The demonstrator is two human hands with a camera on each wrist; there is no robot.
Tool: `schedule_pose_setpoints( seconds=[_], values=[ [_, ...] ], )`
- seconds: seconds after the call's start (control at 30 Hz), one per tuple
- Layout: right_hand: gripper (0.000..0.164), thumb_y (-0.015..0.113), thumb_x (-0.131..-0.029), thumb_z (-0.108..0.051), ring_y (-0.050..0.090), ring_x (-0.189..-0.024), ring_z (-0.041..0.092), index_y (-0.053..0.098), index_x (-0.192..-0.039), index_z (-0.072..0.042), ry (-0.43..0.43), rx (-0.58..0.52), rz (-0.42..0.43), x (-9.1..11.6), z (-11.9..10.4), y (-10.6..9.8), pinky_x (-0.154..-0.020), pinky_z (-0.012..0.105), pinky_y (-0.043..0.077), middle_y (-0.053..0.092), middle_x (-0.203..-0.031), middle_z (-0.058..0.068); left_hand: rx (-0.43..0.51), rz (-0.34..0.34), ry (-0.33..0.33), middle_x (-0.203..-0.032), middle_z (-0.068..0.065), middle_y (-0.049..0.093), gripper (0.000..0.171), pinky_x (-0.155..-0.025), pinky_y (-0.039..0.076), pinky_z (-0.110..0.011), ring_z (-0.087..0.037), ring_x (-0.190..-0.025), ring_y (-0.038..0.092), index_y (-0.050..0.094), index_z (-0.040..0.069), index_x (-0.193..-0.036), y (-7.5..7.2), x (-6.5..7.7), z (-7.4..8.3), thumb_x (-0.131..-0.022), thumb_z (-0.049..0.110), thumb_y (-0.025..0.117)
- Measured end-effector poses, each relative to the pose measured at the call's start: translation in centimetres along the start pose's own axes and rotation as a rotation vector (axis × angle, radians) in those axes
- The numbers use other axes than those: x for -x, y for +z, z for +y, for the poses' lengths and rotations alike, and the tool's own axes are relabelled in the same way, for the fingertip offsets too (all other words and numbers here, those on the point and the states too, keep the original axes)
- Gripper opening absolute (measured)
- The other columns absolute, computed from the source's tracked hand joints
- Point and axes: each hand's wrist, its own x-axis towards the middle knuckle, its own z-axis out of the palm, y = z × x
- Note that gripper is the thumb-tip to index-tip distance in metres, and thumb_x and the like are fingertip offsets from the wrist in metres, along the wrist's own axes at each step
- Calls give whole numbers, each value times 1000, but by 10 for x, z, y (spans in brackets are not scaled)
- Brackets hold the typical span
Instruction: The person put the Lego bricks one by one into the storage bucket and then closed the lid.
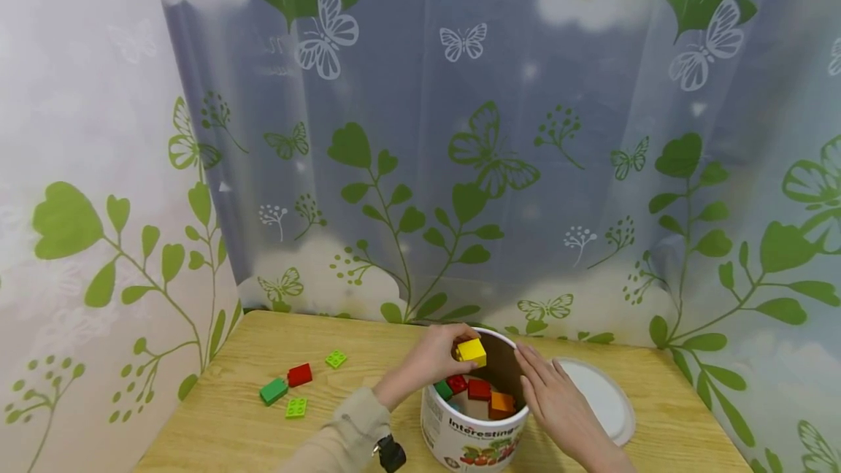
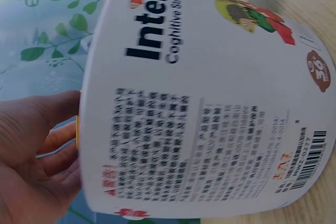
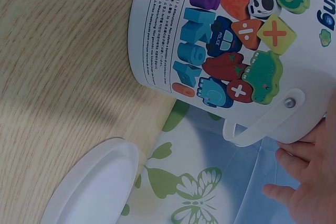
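Observation:
My left hand (image 1: 439,352) pinches a yellow toy brick (image 1: 471,352) over the mouth of a white printed bucket (image 1: 473,425). Inside the bucket lie red, green and orange bricks, among them an orange brick (image 1: 502,405) and a red brick (image 1: 479,390). My right hand (image 1: 558,400) rests with straight fingers against the bucket's right rim. In the left wrist view the bucket wall hides most of the yellow brick, and the left hand (image 2: 42,150) shows beside the rim. The right wrist view has the right hand (image 3: 310,166) touching the bucket near its handle (image 3: 262,124).
On the left of the wooden table (image 1: 217,414) lie a green brick (image 1: 273,391), a red brick (image 1: 300,374) and two lime-green plates, one nearer (image 1: 296,408) and one farther (image 1: 336,359). A white lid (image 1: 601,400) lies right of the bucket. Patterned curtains stand behind.

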Motion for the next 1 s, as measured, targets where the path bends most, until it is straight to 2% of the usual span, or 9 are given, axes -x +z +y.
schedule_pose_setpoints(
  seconds=[0.33,0.6,0.83,1.0],
  values=[
    [46,53,-105,-20,45,-142,29,51,-149,-6,4,-14,-17,0,-1,-2,-114,58,36,46,-156,9,-27,-29,-35,-110,-3,73,38,-81,55,-20,-11,-95,68,70,8,-116,15,0,-1,-82,15,86],
    [46,53,-105,-20,44,-142,29,51,-149,-6,4,-13,-21,-1,0,-2,-115,58,35,46,-156,10,-102,-56,-18,-108,0,73,38,-80,54,-21,-9,-93,65,71,10,-116,16,-1,-1,-82,19,86],
    [46,52,-106,-20,43,-143,29,49,-150,-6,12,-30,-38,0,1,-2,-115,58,34,45,-157,10,-193,-99,-9,-113,2,73,39,-86,54,-23,-10,-99,67,72,13,-119,19,-2,1,-85,25,84],
    [46,53,-106,-20,44,-143,29,50,-150,-6,5,-28,-28,1,1,-1,-115,58,35,45,-156,10,-187,-114,-23,-109,6,73,36,-82,54,-21,-8,-97,68,72,17,-119,22,0,2,-85,23,83]
  ],
)
